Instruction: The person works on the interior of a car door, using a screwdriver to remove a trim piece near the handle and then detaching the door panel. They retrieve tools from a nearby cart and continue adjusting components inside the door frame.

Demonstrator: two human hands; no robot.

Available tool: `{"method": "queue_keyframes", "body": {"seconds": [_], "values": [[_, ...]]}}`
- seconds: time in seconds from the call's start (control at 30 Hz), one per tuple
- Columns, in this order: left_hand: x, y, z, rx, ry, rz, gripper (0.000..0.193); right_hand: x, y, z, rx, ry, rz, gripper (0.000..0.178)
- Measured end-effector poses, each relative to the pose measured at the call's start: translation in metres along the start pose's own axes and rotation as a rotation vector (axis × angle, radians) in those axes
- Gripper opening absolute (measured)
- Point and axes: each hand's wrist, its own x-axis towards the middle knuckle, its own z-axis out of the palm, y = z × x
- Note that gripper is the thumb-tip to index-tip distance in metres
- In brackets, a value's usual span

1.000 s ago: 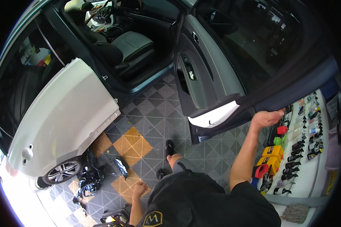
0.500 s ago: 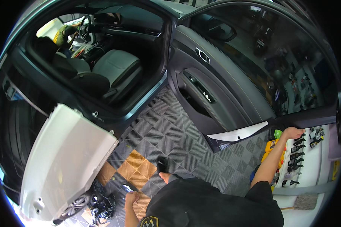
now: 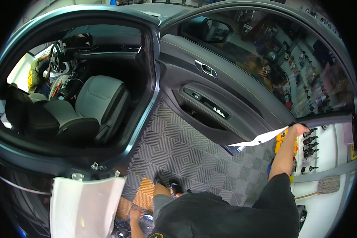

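Where the rear edge of the open car door [image 3: 250, 115] meets the lower corner of its window [image 3: 281, 67], your right hand [image 3: 299, 129] lies against it; whether the fingers are clamped on this edge, I cannot tell, since their tips are not clear. Your left hand [image 3: 137, 214] is low, well apart from the door, with the fingers seemingly curled and nothing visible in them.

The door stands swung out in front of you. It is probably heavy and stiff, yet on its hinge it should turn with modest force. Its rear edge, or the armrest [image 3: 208, 105], seems a good place to hold; the glass is smooth and likely more fragile, so better not to press there.

Along the door's lower end runs a white strip [image 3: 261, 139]. Left of the door are the grey seat [image 3: 101, 95] and, nearer to you, a white body panel [image 3: 87, 206]. Right of its rear edge stand dark bottles [image 3: 310, 146].
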Motion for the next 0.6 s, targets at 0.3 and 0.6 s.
{"method": "queue_keyframes", "body": {"seconds": [0.3, 0.6], "values": [[0.088, 0.102, 0.005, 0.428, -0.411, -0.105, 0.022, 0.043, 0.115, -0.072, -0.459, 0.058, -0.421, 0.084], [0.238, 0.250, 0.004, 0.043, -0.427, 0.157, 0.022, -0.141, 0.394, -0.220, -1.010, -0.592, 0.477, 0.070]]}}
